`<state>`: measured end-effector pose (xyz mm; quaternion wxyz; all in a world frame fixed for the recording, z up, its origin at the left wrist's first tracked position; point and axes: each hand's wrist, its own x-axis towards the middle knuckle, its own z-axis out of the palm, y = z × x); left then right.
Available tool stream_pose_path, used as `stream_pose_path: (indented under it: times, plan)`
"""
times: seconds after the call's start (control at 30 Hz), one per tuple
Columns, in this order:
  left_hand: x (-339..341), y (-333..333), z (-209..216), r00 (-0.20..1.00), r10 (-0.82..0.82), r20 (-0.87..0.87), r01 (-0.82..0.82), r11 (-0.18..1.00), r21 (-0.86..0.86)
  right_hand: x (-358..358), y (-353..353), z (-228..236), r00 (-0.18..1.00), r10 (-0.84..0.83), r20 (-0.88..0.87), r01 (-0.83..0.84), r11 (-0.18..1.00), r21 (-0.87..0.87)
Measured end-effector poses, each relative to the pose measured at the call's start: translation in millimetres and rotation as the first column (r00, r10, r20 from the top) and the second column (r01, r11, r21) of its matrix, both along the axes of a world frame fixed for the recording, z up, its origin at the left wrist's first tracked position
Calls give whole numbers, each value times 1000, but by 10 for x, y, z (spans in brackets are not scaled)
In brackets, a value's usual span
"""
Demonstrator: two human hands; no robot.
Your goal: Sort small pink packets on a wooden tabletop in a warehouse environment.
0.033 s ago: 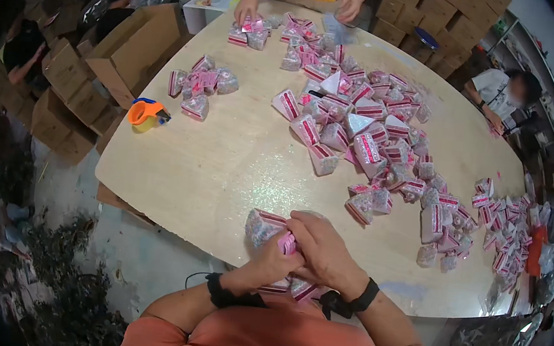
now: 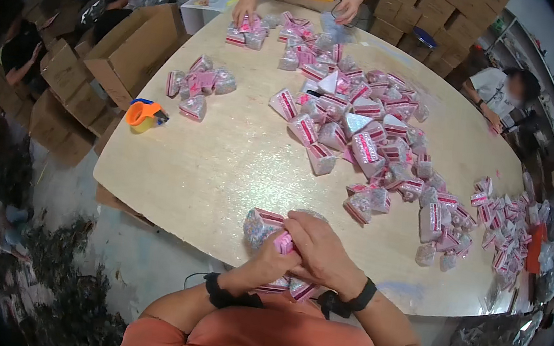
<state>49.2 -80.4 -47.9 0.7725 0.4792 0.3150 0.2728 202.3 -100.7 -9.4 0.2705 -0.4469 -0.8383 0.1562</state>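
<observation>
At the table's near edge, both my hands are closed together over a bundle of glittery, wedge-shaped cake-slice ornaments (image 2: 261, 229) with pink and white layers. My left hand (image 2: 266, 264) grips the bundle's gathered pink tags (image 2: 283, 242) between thumb and fingers. My right hand (image 2: 323, 251) overlaps it from the right, with fingers bent over the same spot; what its fingertips pinch is hidden. More wedges of the bundle show beyond my left hand and below my wrists.
A large heap of similar ornaments (image 2: 369, 132) spreads over the middle of the table (image 2: 211, 159). A small cluster (image 2: 200, 84) and an orange tape dispenser (image 2: 142, 115) are at the left. More ornaments (image 2: 501, 223) lie far right. Co-workers' hands (image 2: 245, 9) work across the table.
Hardly anything differs: the whole view has shifted very slightly, and my hands keep the same hold on the bundle.
</observation>
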Motion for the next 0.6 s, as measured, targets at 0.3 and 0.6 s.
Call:
stream_pose_path:
  times: [0.3,0.6]
  plan:
    - [-210,33,-311,989,89,116,-63,976,-209,831,97,-909,845,-465,-264,302,822,-483]
    - [-446,-23,-446,986,141,-86,-153,975,-159,1248,219,-1331,450,-735,507,732,629,262]
